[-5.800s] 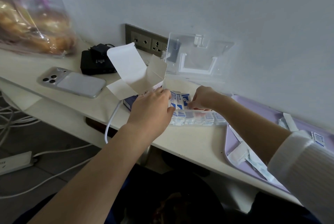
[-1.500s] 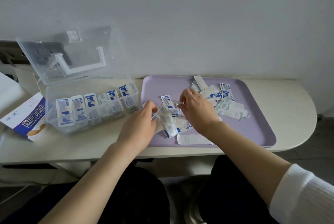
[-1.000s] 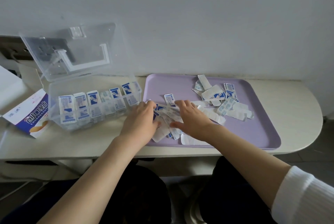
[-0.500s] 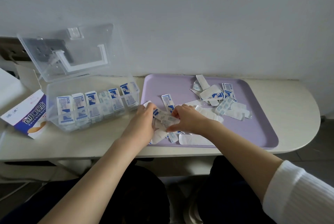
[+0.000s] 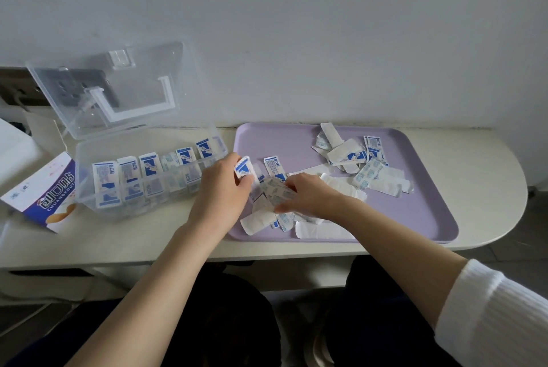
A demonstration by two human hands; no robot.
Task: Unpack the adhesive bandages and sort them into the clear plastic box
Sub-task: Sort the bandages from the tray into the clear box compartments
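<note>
I had the left hand [image 5: 221, 185] pinching 1 blue-and-white wrapped bandage [image 5: 243, 169] upright over the left edge of the purple tray [image 5: 415, 218], and the right hand [image 5: 308, 197] curled round another wrapper [image 5: 277, 191] in the loose heap [image 5: 261, 218] there; the clear plastic box [image 5: 127, 145] stood open just beside the tray, its compartments partly filled. I judged these packets feather-light, thin, floppy and slick; each wanted nipping by a short end, since flat ones would resist lifting.
</note>
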